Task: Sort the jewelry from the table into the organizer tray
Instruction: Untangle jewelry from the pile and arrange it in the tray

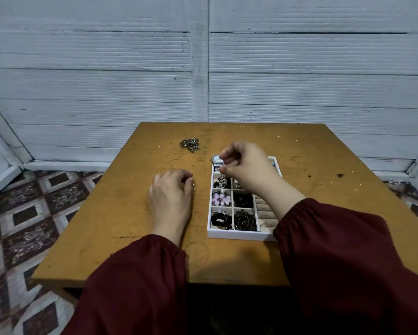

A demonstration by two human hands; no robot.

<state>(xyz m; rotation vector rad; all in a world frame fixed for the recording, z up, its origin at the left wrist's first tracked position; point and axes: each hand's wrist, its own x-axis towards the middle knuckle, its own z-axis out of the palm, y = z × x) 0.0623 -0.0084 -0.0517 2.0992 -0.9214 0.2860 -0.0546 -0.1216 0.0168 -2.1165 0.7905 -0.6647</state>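
While the near cells of the organizer tray (241, 234) held dark bead bracelets (221, 220) packed close, anything you dropped carelessly there could have tangled with them. Just left of the tray, your left hand (171, 192) rested on the table (106, 238), fingers curled and its tips pinching a thin ring (193, 182). A loose pinch on so slight a thing could have let it slip and roll away from the tray toward the table's edge.

Over the tray's far half, your right hand (246, 165) was curled, thumb and forefinger pinching a small dangling piece (222, 176) above a far-left cell. What it was, I could not tell. Hanging free, it could have swung, caught on a divider, or settled among the pearl beads (221, 199) one cell nearer.

At the tray's far-left corner lay a watch (217, 159), close under your knuckles and easily nudged. Beyond that corner, well apart from the tray, a heap of chain (190, 143) waited on the table; lifted hastily, its links might have knotted.
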